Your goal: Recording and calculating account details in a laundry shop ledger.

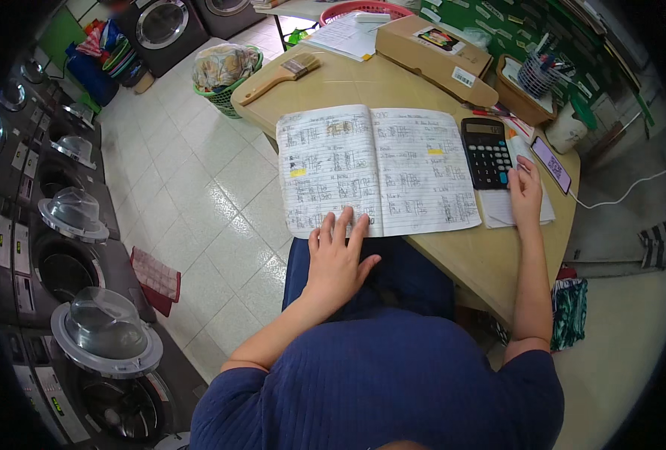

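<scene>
An open ruled notebook [333, 140] lies across the table's near edge, both pages filled with handwriting and a few yellow highlights. My left hand [338, 253] rests on the bottom of its left page, fingers spread and holding nothing. To the right of the notebook sits a black calculator [482, 154] with a few blue keys. My right hand [527, 194] is at the calculator's lower right corner, fingers bent, with the thumb by the keys. Whether it presses a key cannot be seen. White paper sheets [498, 211] lie partly under the calculator and this hand.
On the yellow table [344, 84] are a paintbrush [285, 76], a cardboard box [423, 56], a pen basket [538, 76] and a phone [552, 163] on a white cable [625, 197]. A laundry basket [226, 101] stands beyond. Front-loading washers [113, 394] with open doors line the left.
</scene>
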A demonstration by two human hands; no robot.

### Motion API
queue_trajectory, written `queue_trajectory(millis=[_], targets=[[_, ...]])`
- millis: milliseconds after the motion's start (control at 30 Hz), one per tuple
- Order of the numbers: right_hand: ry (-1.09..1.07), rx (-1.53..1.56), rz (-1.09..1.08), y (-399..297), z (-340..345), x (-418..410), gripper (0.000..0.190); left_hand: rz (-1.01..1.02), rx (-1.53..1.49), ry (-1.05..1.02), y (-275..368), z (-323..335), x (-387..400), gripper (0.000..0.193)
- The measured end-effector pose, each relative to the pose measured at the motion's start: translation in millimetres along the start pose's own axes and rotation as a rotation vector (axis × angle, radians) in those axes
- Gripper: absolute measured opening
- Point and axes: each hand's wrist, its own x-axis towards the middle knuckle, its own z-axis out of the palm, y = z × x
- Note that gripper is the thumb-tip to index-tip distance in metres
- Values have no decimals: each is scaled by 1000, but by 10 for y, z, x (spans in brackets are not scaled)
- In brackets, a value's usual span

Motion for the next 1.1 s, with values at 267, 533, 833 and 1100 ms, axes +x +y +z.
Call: queue_trajectory(millis=[267,533,833,1100], targets=[[6,-80,-77,41,131,16,20,62,-81,-48,-42,-80,-140,72],[22,-115,-86,7,67,3,19,70,-108,-60,-5,-45,-89,72],[51,33,-256,-446,263,-63,14,36,-135,-54,-50,-24,-159,75],[-43,-224,-295,-474,315,87,19,54,-128,-66,-52,29,-125,78]])
